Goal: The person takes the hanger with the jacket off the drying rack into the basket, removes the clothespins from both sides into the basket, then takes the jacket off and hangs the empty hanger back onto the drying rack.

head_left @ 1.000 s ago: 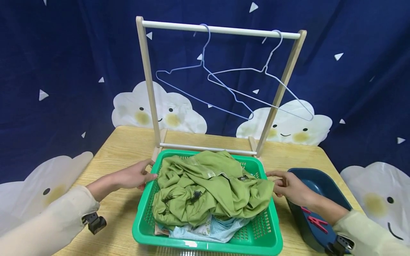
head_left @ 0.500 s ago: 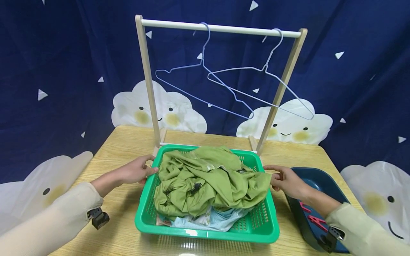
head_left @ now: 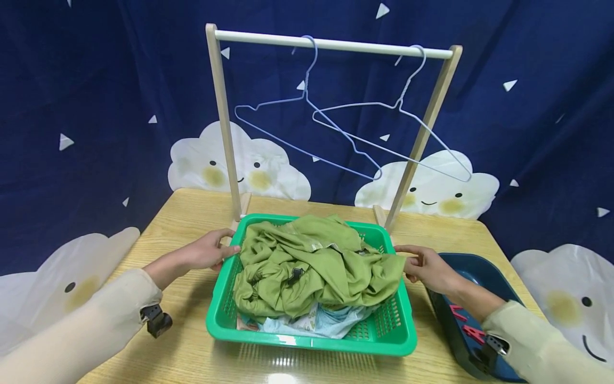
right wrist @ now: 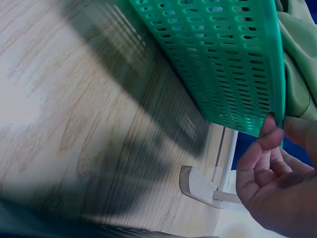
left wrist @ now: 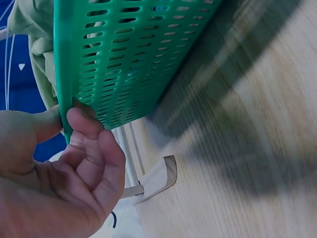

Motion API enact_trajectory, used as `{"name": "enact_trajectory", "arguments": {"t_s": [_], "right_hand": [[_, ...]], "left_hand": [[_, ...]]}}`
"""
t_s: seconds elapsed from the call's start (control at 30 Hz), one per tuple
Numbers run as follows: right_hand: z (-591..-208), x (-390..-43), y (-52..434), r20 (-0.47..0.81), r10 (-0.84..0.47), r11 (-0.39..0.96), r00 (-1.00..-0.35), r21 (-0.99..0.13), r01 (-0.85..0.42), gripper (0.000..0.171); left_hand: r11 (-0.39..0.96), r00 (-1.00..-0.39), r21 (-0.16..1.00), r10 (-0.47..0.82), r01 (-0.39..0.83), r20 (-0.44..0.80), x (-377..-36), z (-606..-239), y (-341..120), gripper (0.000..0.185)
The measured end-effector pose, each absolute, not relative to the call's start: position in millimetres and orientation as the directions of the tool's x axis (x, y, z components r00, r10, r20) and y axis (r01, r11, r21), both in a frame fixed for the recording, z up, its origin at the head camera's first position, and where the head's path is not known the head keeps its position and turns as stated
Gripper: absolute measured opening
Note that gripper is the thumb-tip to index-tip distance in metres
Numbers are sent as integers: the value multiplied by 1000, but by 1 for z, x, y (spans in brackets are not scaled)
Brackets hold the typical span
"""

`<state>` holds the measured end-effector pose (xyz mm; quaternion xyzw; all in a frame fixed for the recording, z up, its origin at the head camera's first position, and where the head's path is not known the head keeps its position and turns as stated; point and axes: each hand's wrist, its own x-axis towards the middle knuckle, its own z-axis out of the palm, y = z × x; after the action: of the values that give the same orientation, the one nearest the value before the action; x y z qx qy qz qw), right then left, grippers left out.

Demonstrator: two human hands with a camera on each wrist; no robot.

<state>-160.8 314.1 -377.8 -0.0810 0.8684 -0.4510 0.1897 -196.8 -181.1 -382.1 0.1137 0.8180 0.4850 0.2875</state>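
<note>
A green plastic basket (head_left: 312,344) with slotted walls stands in the middle of the head view. On top in it lies a crumpled olive-green garment (head_left: 307,261), over light blue cloth (head_left: 336,320) at the near side. My left hand (head_left: 206,250) pinches the basket's left rim, thumb on top and curled fingers under it, as the left wrist view shows. At the opposite rim my right hand (head_left: 429,266) does the same; in the right wrist view its thumb and forefinger (right wrist: 271,139) meet at the rim.
Behind the basket stands a wooden rack (head_left: 225,117) with a blue hanger (head_left: 307,138) and a paler hanger (head_left: 398,128) on its white rail. A dark blue bin (head_left: 472,266) with red clothespins (head_left: 472,334) stands right, under my right forearm. The wooden table (head_left: 187,213) ends before a curtain.
The basket has slid away from me toward the rack, with both hands holding its rims throughout. The hangers and bin stay in place.
</note>
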Motion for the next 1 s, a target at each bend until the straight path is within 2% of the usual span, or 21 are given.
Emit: {"name": "enact_trajectory", "arguments": {"t_s": [0.47,1.0], "right_hand": [[-378,-174,310,-287,-241,619,-927,-781,80,49],[-380,-195,311,-241,-292,579,-925,-815,30,51]], "left_hand": [[507,-832,857,435,-90,-345,-212,-384,-176,58],[559,-851,824,386,-92,-357,-232,-388,-173,59]]}}
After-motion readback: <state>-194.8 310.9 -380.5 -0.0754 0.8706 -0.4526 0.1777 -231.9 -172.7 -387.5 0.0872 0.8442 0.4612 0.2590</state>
